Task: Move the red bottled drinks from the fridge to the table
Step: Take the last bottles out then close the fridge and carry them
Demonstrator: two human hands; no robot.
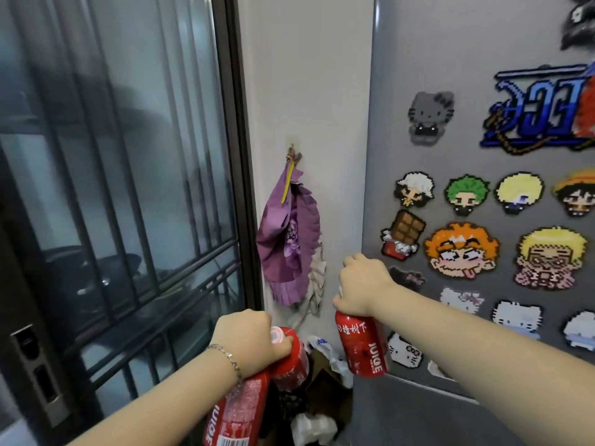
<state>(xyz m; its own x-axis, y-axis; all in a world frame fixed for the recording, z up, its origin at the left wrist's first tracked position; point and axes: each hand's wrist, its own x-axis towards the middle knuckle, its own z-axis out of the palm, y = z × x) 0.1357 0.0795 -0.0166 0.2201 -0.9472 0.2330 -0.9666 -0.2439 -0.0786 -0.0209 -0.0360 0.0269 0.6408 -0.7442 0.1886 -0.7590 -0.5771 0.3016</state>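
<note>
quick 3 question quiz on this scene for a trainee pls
1. How many red bottles does the left hand hold?
2. True or false: the left wrist wears a bracelet.
3. The right hand grips its bottle by: A the base, B the top, C the middle.
Key: 1 two; 2 true; 3 B.
</note>
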